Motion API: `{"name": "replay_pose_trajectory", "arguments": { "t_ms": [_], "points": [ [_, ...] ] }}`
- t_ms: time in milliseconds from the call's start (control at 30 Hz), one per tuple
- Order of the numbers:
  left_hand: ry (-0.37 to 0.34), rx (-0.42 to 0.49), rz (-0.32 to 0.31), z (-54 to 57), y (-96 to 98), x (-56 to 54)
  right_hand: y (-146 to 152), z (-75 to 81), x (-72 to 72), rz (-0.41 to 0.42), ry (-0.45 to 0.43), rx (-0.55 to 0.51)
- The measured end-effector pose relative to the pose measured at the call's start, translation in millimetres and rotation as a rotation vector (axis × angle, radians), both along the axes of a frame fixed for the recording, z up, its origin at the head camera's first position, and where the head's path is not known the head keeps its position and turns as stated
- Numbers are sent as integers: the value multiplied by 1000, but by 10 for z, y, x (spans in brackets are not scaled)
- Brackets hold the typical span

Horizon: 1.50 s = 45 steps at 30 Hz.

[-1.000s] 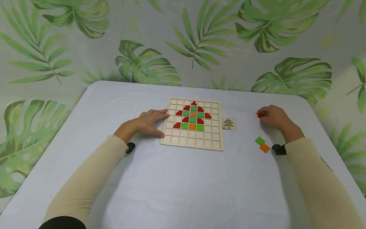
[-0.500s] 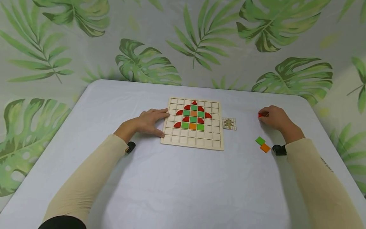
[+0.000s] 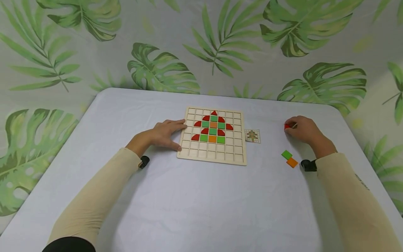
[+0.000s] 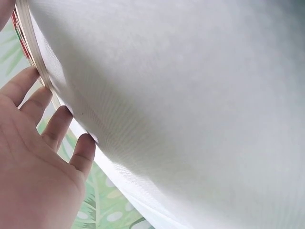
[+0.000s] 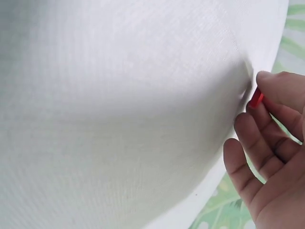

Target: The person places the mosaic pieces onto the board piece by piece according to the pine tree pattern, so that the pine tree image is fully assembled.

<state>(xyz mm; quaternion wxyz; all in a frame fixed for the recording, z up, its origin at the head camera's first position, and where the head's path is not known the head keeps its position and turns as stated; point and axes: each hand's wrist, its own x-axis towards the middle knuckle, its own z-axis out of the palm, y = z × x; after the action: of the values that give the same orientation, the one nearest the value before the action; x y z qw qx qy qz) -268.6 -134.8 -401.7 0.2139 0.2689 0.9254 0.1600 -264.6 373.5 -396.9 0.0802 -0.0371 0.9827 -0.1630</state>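
My left hand [image 3: 162, 134] rests with spread fingers against the left edge of a wooden grid board [image 3: 211, 155]. Red, green and orange tiles sit in the board's cells, forming a tree shape. In the left wrist view the fingertips [image 4: 85, 143] touch the board's side. Over the table's right part, my right hand [image 3: 303, 129] pinches a small red tile [image 5: 256, 98] between thumb and fingers; the tile's full shape is partly hidden. A loose green tile [image 3: 287, 154] and an orange tile [image 3: 292, 162] lie touching, nearer than that hand.
A small card [image 3: 253, 136] with a gridded tree picture lies against the board's right side. Everything is on a white-covered table [image 3: 214, 203]. Behind it hangs a leaf-patterned cloth [image 3: 220, 80].
My right hand shifts and turns the red tile slightly between its fingers, staying in nearly the same spot. The left hand and board hold still.
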Motion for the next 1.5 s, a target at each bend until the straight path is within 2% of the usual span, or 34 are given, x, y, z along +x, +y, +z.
{"name": "replay_pose_trajectory", "arguments": {
  "t_ms": [200, 467, 667, 800, 1000, 1233, 1500],
  "points": [
    [-1, 5, -7, -3, 1, 0, -101, 67, 79, 51, 1, -28],
    [4, 5, -5, -6, -12, -4, -396, 165, 178, 148, 67, -28],
    [5, 6, -6, -14, -9, 5, -691, 207, 289, 281, 157, -22],
    [6, -6, -6, -9, -10, 14, -909, 228, 356, 333, 166, -43],
    [-2, -3, -2, -11, -10, 3, -1240, 209, 425, 347, 128, -33],
    [4, 3, -4, -22, -11, 8, -1593, 134, 414, 348, 80, 6],
    [6, 2, -10, -15, -4, -14, -1786, 59, 363, 360, 55, 26]
  ]
}}
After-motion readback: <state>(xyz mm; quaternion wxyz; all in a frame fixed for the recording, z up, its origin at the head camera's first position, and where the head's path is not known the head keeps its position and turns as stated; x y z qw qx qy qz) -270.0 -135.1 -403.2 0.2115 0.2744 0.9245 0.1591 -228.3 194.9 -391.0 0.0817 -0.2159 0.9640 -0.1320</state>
